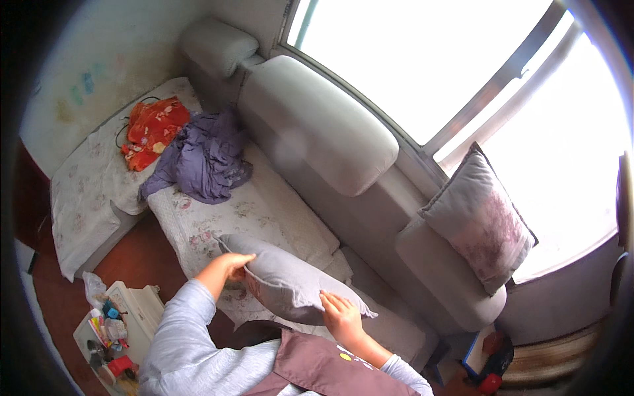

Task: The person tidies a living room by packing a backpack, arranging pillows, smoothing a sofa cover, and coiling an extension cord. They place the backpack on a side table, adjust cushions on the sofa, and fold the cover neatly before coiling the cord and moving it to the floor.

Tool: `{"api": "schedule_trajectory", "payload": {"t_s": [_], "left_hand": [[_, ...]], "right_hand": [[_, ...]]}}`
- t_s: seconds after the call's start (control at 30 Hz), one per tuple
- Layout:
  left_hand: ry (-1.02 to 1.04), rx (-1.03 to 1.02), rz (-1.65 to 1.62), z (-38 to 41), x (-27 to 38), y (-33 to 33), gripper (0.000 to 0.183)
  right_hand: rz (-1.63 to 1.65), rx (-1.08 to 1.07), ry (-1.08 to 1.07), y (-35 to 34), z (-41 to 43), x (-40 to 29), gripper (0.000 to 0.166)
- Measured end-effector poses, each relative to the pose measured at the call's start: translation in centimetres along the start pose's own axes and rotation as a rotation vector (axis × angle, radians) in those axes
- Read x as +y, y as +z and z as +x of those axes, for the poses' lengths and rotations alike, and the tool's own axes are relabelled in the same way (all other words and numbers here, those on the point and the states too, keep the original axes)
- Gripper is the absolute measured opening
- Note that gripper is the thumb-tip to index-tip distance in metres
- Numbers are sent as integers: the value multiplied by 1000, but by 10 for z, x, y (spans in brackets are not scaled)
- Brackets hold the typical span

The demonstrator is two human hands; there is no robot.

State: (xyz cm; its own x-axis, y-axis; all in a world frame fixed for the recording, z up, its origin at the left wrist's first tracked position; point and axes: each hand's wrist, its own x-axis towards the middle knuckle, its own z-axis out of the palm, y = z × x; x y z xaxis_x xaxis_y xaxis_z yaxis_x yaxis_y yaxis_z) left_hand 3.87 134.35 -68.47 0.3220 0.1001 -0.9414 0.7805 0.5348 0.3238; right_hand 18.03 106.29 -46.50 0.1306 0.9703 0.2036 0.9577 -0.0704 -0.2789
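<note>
A grey throw pillow (292,282) is held over the seat of an L-shaped sofa, just in front of my body. My left hand (234,265) grips its left end, thumb on top and the fingers partly hidden behind it. At the near right edge, my right hand (339,317) holds the cover with its fingers laid together over the fabric. Part of the pillow's lower face shows a pinkish pattern. Under it, a quilted floral sofa cover (277,227) is spread on the seat, and bare grey seat cushion shows to the right.
A second pillow (480,218) leans on the backrest by the window. Purple cloth (208,158) and red patterned fabric (156,128) lie crumpled at the sofa's far corner. A white cabinet (141,307) with small items stands at lower left. A blue-edged box (473,349) sits at lower right.
</note>
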Motion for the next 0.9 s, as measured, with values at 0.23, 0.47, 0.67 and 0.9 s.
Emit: {"api": "schedule_trajectory", "payload": {"t_s": [0.23, 0.47, 0.67, 0.9], "left_hand": [[71, -534, -525, 69, -95, 9, 36], [733, -219, -375, -64, 42, 86, 43], [1206, -223, -136, -188, 151, 129, 45], [1713, -54, -166, -316, 317, 153, 44]], "right_hand": [[-23, -49, 156, 6, -33, -10, 42], [-94, 215, 673, -41, -76, 13, 28], [-208, 531, 1029, -68, -172, 10, 37], [-272, 686, 1494, -42, -294, -49, 39]]}}
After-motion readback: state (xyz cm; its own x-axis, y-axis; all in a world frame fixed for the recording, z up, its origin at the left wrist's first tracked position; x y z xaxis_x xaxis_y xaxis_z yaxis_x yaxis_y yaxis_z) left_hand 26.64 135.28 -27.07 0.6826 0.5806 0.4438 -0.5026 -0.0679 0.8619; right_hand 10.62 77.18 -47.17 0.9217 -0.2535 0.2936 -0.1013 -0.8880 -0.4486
